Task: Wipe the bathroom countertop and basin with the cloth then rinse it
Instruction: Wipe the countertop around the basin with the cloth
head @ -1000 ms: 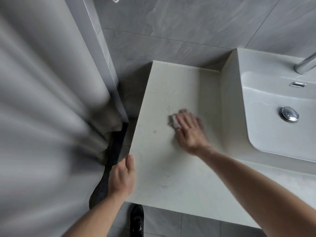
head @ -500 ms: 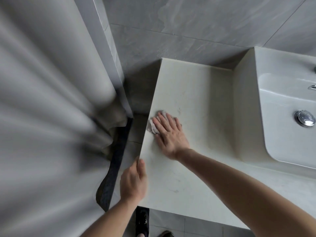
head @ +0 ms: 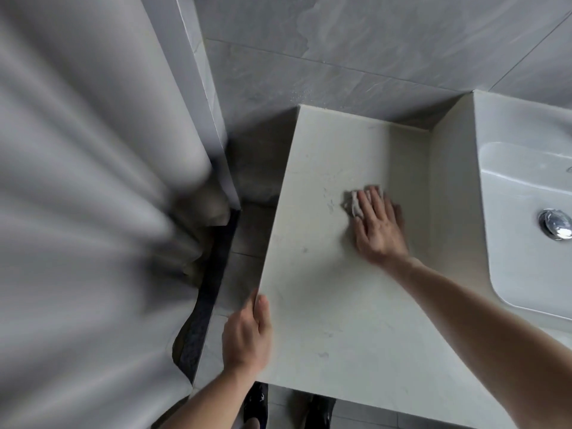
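Note:
A pale stone countertop (head: 325, 305) fills the middle of the view. My right hand (head: 377, 227) lies flat on it, fingers spread, pressing a small grey cloth (head: 353, 204) that shows past the fingertips; most of the cloth is hidden under the palm. My left hand (head: 247, 332) grips the countertop's left edge, thumb on top. The white basin (head: 520, 230) stands to the right, with a chrome drain plug (head: 555, 227) in its bowl.
A grey shower curtain (head: 93, 212) hangs close on the left, blurred. Grey wall tiles (head: 356, 51) run behind the counter. A narrow floor gap (head: 247, 236) separates curtain and counter. My dark shoes (head: 257, 404) show below the front edge.
My right hand slid the cloth from the counter's left edge back toward the right, nearer the basin. My left hand kept its hold on the edge.

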Available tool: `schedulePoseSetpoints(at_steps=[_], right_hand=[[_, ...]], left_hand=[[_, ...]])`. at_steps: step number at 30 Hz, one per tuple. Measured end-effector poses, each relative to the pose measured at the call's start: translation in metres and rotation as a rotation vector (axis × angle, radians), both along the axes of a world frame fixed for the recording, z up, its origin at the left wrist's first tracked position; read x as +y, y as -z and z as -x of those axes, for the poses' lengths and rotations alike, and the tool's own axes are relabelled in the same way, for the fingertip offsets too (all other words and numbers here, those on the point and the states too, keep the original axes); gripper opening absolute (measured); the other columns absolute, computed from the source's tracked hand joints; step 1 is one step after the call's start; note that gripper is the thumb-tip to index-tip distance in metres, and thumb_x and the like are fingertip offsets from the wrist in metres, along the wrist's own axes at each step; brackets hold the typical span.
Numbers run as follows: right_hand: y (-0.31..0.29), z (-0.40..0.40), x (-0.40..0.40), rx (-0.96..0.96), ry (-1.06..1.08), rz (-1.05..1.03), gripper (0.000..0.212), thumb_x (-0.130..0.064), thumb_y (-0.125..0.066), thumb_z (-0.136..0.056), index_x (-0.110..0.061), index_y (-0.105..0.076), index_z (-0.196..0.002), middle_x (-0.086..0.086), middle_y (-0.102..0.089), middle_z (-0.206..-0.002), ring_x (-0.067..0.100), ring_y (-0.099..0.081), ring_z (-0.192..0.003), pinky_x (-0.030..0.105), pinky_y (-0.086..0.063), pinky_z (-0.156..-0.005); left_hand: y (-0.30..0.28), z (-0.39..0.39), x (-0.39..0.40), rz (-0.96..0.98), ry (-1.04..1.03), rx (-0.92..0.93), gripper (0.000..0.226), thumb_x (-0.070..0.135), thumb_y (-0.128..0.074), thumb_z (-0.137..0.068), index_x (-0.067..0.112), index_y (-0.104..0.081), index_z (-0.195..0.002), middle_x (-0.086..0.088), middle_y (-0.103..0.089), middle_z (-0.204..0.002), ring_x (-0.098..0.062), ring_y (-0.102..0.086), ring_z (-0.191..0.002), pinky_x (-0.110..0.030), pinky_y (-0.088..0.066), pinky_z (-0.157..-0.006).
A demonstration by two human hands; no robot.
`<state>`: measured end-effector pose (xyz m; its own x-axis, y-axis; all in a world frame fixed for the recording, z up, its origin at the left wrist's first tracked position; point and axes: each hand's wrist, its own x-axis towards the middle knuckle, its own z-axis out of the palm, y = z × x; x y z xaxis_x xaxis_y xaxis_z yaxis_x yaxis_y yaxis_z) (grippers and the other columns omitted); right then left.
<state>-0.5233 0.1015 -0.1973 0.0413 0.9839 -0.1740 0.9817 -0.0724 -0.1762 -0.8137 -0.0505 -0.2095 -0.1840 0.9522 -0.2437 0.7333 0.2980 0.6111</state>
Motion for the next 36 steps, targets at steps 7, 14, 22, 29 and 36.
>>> schedulePoseSetpoints(at_steps=[7, 14, 22, 29, 36], right_hand=[[-0.001, 0.081, 0.014, 0.055, -0.205, 0.004, 0.064, -0.05, -0.028, -0.104, -0.028, -0.016, -0.163, 0.002, -0.008, -0.172, 0.028, 0.001, -0.159, 0.054, -0.004, -0.126], [0.0, 0.097, -0.005, 0.008, -0.739, 0.036, 0.062, -0.048, -0.024, -0.107, -0.028, -0.01, -0.164, -0.002, -0.004, -0.172, 0.022, 0.006, -0.159, 0.047, 0.001, -0.128], [-0.001, 0.037, 0.142, 0.008, -0.312, -0.005, 0.062, -0.048, -0.025, -0.105, -0.031, -0.013, -0.163, -0.002, -0.006, -0.172, 0.023, 0.001, -0.159, 0.049, -0.002, -0.127], [0.002, 0.082, 0.198, 0.071, 0.078, 0.0, 0.065, -0.044, -0.027, -0.103, -0.024, -0.013, -0.164, 0.003, -0.004, -0.172, 0.028, 0.003, -0.159, 0.054, 0.003, -0.126], [0.003, 0.121, 0.182, 0.064, -0.266, 0.004, 0.064, -0.048, -0.02, -0.104, -0.025, -0.018, -0.163, 0.002, -0.002, -0.172, 0.026, 0.006, -0.159, 0.048, 0.005, -0.127]], left_hand=[[-0.005, -0.001, 0.002, 0.003, -0.003, 0.008, 0.06, 0.055, -0.02, -0.1, 0.023, -0.067, -0.118, -0.002, -0.076, -0.098, -0.027, -0.071, -0.09, -0.026, -0.038, -0.069], [-0.007, -0.001, 0.002, 0.034, -0.027, -0.027, 0.054, 0.056, -0.024, -0.102, 0.025, -0.067, -0.112, 0.001, -0.076, -0.098, -0.02, -0.071, -0.087, -0.026, -0.044, -0.068], [-0.002, -0.003, 0.0, 0.064, -0.105, 0.001, 0.06, 0.062, -0.019, -0.098, 0.025, -0.063, -0.084, 0.006, -0.067, -0.071, -0.006, -0.062, -0.066, -0.027, -0.042, -0.064], [-0.002, -0.005, 0.002, 0.059, -0.101, 0.073, 0.048, 0.054, -0.026, -0.099, 0.025, -0.059, -0.08, 0.0, -0.068, -0.071, -0.005, -0.046, -0.058, -0.026, -0.033, -0.064], [-0.002, -0.005, 0.002, 0.025, -0.092, 0.066, 0.054, 0.055, -0.026, -0.099, 0.015, -0.06, -0.084, -0.005, -0.07, -0.078, -0.01, -0.053, -0.062, -0.024, -0.032, -0.062]])
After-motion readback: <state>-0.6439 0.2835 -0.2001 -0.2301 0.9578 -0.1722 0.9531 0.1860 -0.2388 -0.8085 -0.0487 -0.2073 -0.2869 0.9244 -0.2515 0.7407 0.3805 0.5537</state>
